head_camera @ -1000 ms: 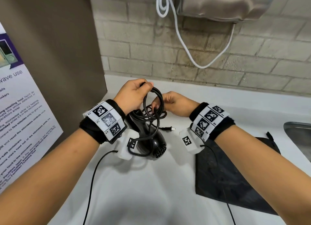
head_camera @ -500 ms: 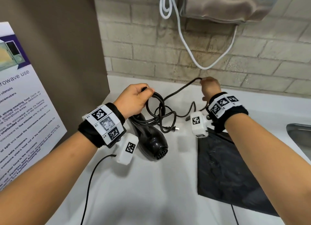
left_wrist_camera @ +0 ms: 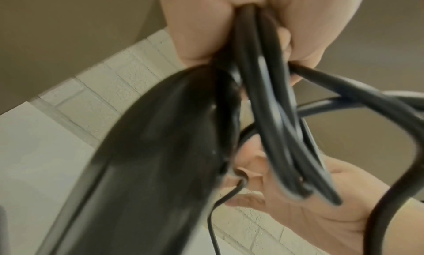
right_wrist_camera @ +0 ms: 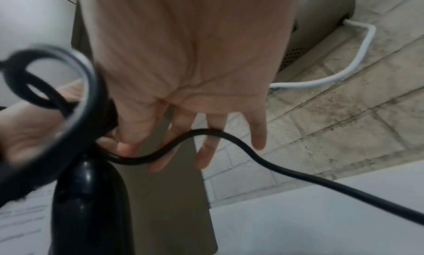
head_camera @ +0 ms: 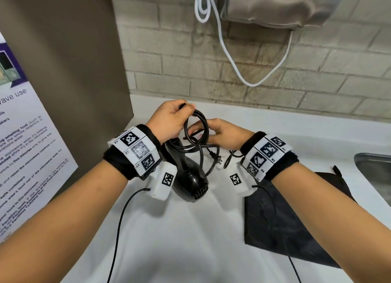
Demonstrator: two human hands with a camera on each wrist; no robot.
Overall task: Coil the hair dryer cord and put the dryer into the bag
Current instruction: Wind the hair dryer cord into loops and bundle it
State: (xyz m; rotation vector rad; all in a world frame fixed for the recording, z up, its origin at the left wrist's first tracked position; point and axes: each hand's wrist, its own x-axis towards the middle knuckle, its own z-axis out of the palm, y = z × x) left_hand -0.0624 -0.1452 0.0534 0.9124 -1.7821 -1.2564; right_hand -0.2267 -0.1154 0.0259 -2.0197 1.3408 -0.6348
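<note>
Two hands meet at the coiled cord above the counter

Both forearms reach forward over the white counter, each wrist wrapped in a black band with printed marker tiles. At far left a poster leans against a brown panel. The left hand is raised, knuckles up, its fingers clenched round the top of several loops of the black cord; the left wrist view shows the strands bunched tight in that fist. Under it the black hair dryer rests on the counter with its grille end toward the camera and its handle rising to the held loops.

Just right of the loops, the right hand comes in palm-down at about the same height. In the right wrist view its thumb and first finger pinch a strand of cord, and its other fingers hang loosely extended. The plug lies on the counter between the dryer and the right wrist.

Further right, partly under the right forearm, the black bag lies flat on the counter, apart from the dryer. A steel sink edge shows at far right. On the brick wall behind, a white cable droops from a metal unit.
</note>
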